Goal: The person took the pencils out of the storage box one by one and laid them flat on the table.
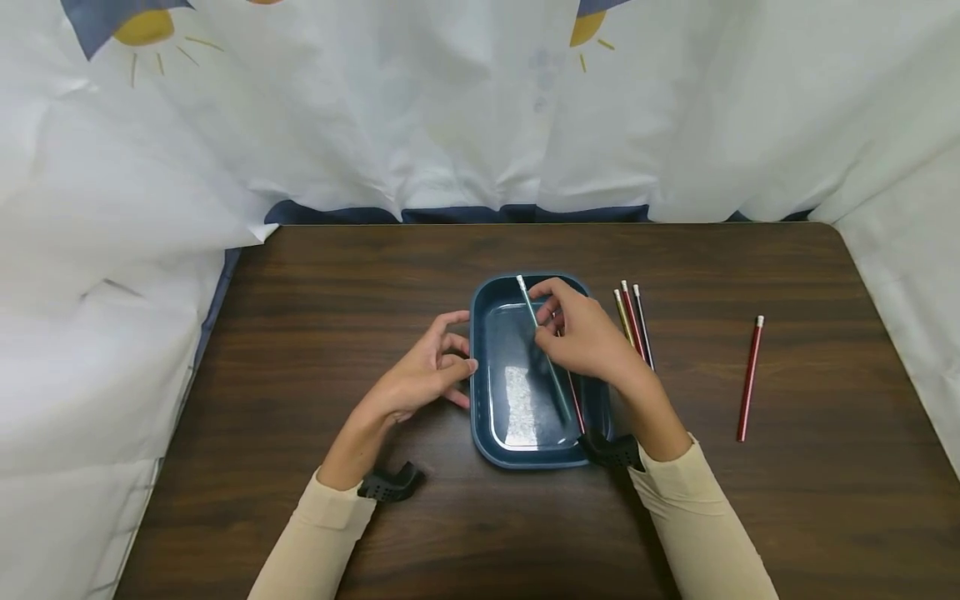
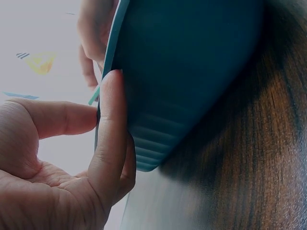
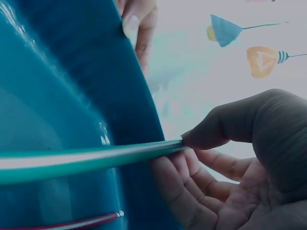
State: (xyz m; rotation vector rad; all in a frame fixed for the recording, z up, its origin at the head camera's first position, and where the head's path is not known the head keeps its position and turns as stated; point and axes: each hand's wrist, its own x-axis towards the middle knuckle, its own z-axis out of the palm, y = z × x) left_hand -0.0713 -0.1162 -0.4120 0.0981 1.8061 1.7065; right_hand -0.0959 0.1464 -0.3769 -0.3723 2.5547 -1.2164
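Observation:
A deep blue rectangular tray [image 1: 517,454] sits on the table. My left hand [image 1: 435,367] pinches its left rim, thumb on the inner side and fingers against the outer wall, as the left wrist view [image 2: 110,139] shows. Over the tray, my right hand [image 1: 581,333] pinches a green pencil [image 1: 557,385] between thumb and fingers. The pencil slants, its white eraser end toward the far rim and its other end low over the tray's floor. A red pencil [image 3: 91,221] lies inside the tray, partly hidden by my right hand in the head view.
Right of the tray lie a gold pencil [image 1: 622,315], a red pencil [image 1: 632,315] and a black pencil [image 1: 642,321], partly behind my right forearm. Another red pencil [image 1: 750,379] lies farther right on the brown table [image 1: 360,292]. A white curtain [image 1: 450,108] hangs along the back edge.

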